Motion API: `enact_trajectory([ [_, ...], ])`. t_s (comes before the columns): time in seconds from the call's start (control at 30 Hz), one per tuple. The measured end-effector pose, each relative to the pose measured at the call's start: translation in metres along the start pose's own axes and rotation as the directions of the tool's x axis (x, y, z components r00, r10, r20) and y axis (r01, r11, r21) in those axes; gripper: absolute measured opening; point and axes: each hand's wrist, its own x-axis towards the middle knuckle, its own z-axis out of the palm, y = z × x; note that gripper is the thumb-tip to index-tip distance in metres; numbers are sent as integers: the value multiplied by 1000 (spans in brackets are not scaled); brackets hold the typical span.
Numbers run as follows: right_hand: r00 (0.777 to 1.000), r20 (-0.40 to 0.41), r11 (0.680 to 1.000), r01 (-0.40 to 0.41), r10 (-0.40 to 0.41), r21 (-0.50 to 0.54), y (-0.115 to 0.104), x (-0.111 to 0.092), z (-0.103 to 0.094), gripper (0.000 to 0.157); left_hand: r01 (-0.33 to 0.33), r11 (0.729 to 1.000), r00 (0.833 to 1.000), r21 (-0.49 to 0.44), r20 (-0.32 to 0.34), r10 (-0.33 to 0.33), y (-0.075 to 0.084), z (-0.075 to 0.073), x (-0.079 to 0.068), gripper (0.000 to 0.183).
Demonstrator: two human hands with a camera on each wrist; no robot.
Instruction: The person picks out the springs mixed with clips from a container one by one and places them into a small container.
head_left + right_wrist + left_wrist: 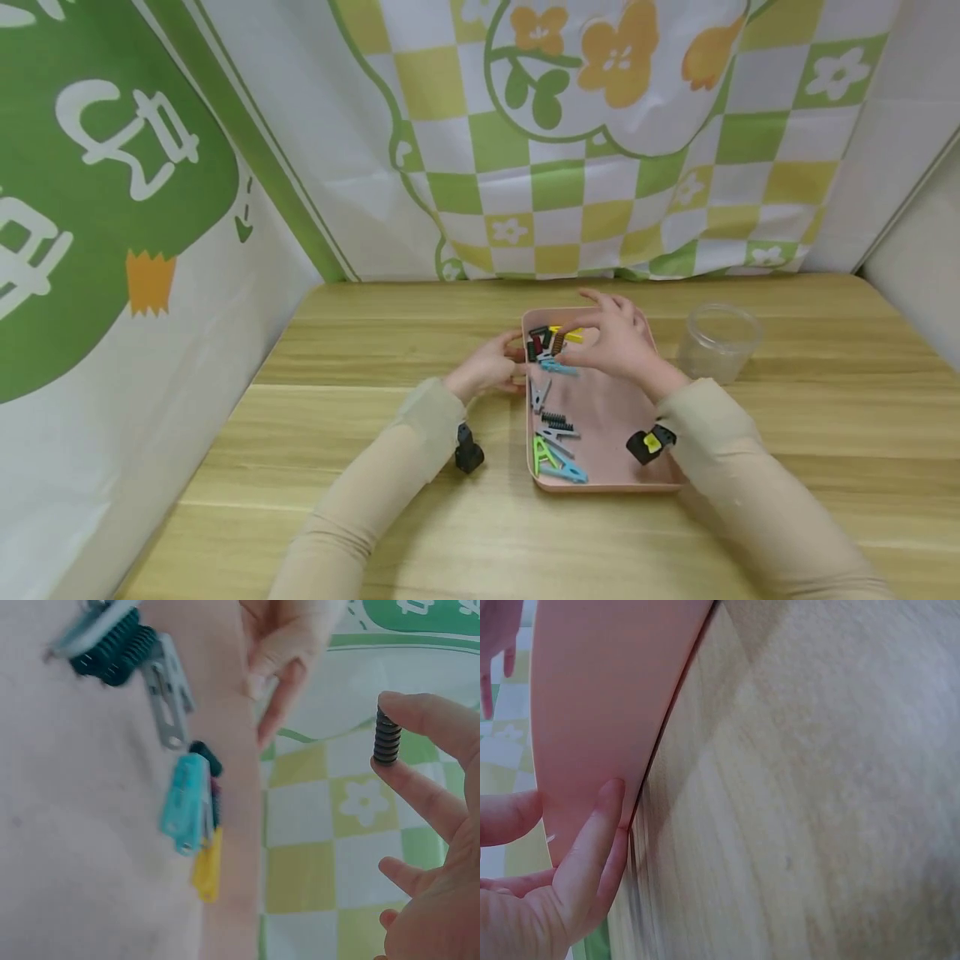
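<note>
A small dark coil spring [387, 741] is pinched end to end between the thumb and index finger of my right hand [611, 342], above the tray's far left corner. The hand's other fingers are spread. My left hand [491, 365] touches the left side of the pink tray [607, 482]; in the left wrist view, its fingers lie against the outer wall and another digit meets the rim. Near my right hand inside the tray are a light blue clothespin half [184, 802], a yellow piece [208, 866] and several springs, partly hidden.
Along the tray's left side lie a grey clip piece [539, 396], black springs [555, 419], a lime green piece [542, 454] and a blue piece [566, 472]. A clear round container [718, 343] stands right of the tray. Patterned cloth [555, 242] hangs behind the wooden table [390, 333].
</note>
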Motion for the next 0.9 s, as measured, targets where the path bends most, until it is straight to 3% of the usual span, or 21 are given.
enact_trajectory([
  [0.33,998,-54,999,21,-19,37,3,-7,-33,37,8,1000,1000,-27,10,-8,-2,-1,1,70],
  [0.9,998,-58,1000,15,-13,27,23,-17,-52,41,18,998,1000,-52,13,-17,0,-1,-2,71],
])
